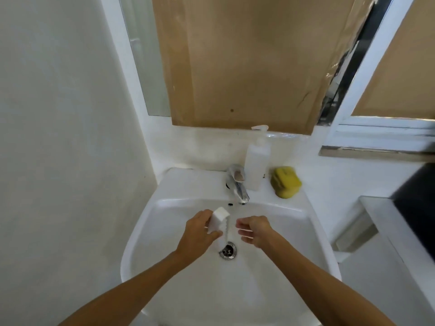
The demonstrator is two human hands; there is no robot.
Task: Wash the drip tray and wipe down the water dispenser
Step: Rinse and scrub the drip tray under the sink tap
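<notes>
A small white drip tray [54, 223] with a toothed edge stands on end over the white sink basin [164, 231], and my left hand [197, 234] grips it by its left side. My right hand [255, 230] hovers just to the right of the tray, fingers spread and empty, not touching it. Both hands are above the metal drain [227, 250] and below the chrome tap [237, 184]. The water dispenser is out of sight.
A white pump bottle [256, 161] and a yellow sponge [285, 182] sit on the sink's back rim right of the tap. Brown cardboard [247, 62] covers the mirror above. A white ledge with a dark object [416, 198] lies at the right.
</notes>
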